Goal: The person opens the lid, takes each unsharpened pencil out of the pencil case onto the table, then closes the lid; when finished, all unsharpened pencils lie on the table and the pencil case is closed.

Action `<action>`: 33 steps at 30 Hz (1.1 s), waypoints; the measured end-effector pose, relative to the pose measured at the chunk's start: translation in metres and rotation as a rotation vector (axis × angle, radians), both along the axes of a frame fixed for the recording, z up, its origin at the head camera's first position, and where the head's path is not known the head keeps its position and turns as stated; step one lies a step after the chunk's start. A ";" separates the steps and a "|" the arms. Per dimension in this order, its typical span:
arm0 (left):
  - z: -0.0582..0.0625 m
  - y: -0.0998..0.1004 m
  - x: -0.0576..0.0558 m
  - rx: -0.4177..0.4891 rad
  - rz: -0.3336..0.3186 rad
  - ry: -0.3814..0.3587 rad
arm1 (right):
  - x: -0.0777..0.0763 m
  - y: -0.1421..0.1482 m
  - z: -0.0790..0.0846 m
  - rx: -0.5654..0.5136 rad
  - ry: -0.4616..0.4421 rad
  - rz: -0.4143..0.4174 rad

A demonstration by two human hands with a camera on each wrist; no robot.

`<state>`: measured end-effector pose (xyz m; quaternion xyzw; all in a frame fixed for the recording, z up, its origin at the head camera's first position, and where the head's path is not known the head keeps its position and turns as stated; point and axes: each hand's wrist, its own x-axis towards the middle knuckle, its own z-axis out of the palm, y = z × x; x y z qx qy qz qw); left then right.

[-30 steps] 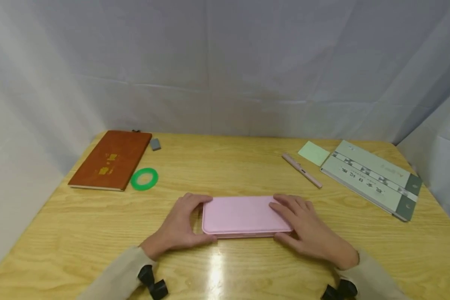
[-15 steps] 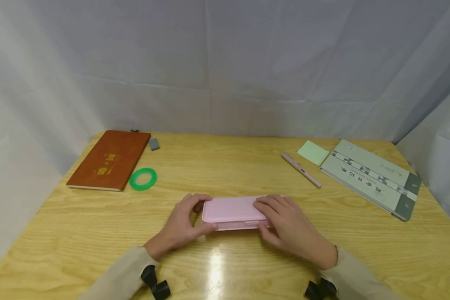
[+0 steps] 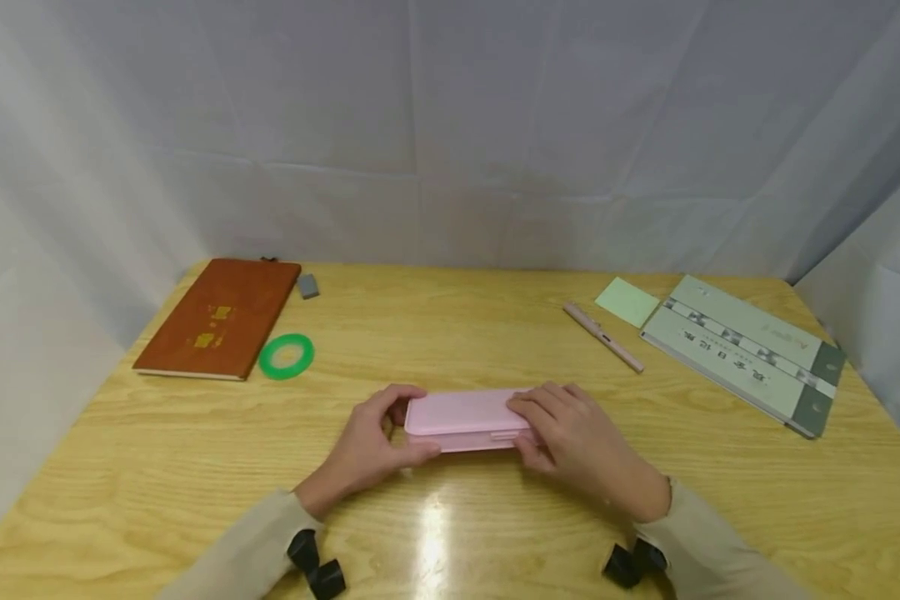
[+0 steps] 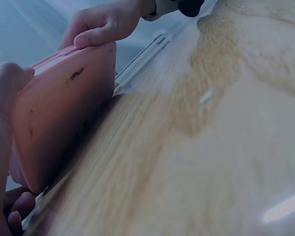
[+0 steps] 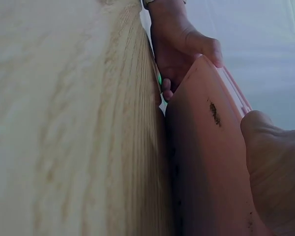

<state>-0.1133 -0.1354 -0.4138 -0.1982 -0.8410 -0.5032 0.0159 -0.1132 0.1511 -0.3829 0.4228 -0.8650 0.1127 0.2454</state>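
Note:
A pink pencil case point(image 3: 461, 412) with its lid down is tilted, its front side raised off the table. My left hand point(image 3: 367, 437) grips its left end, thumb at the front and fingers behind. My right hand point(image 3: 581, 437) holds the right part, fingers over the lid and thumb at the front by the small clasp point(image 3: 504, 435). Dark scuffs mark the case's underside point(image 4: 64, 113) in the left wrist view. In the right wrist view, the same underside point(image 5: 206, 162) leans over the wood. The right end of the case is hidden behind my right hand.
On the wooden table point(image 3: 450, 333), a brown notebook point(image 3: 217, 321), a grey eraser point(image 3: 308, 286) and a green tape roll point(image 3: 287, 357) lie left. To the right are a pink pen point(image 3: 603, 337), a pale green sticky note point(image 3: 627, 302) and a grey-green ledger book point(image 3: 742, 354). White curtains surround the table.
The case has tilted up at the front, showing its front side and clasp. My right hand has slid left along the lid; my left hand keeps its grip on the left end.

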 end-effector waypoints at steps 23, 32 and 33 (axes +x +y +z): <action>0.002 0.001 0.004 -0.015 0.041 -0.006 | 0.002 -0.003 0.002 0.046 -0.014 -0.025; 0.001 0.001 0.003 -0.016 0.001 -0.017 | -0.005 0.000 0.005 -0.026 0.014 0.019; 0.001 0.001 0.003 -0.012 -0.010 -0.016 | -0.005 0.001 0.005 -0.039 0.021 0.030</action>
